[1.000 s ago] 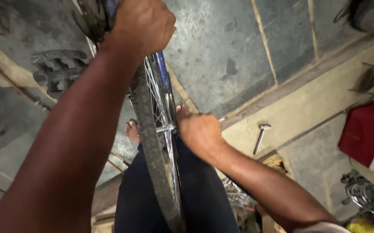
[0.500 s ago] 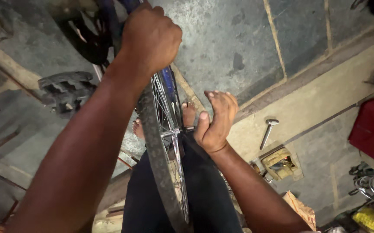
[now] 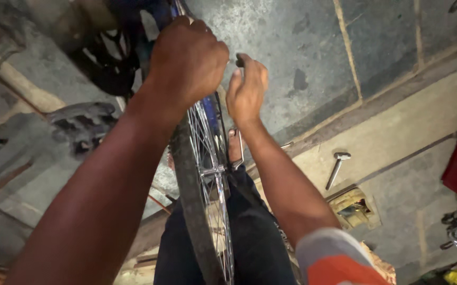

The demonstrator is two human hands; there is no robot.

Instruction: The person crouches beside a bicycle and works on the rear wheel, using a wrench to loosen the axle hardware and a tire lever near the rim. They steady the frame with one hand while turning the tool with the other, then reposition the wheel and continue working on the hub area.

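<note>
Gripping the top of the wheel (image 3: 202,174), the left hand (image 3: 189,58) is clenched over the tyre and rim, knuckles up, and steadies it upright between the person's knees. The wheel stands edge-on to the camera, its black tyre toward the left hand's side and its spokes and hub catching the light lower down. Just beside the wheel's top, the right hand (image 3: 247,89) is raised with fingers loosely curled and apart; it seems to pinch something small and dark at the fingertips, though what that is cannot be told. It is not touching the rim.

Judging by this, the work is at the stage of attending to the rim near the top of the wheel while one hand braces it. The next move likely calls for bringing the right hand back to the rim with care, without letting the wheel turn or tip. A hammer (image 3: 336,169) lies on the floor well to the right of the wheel.
</note>
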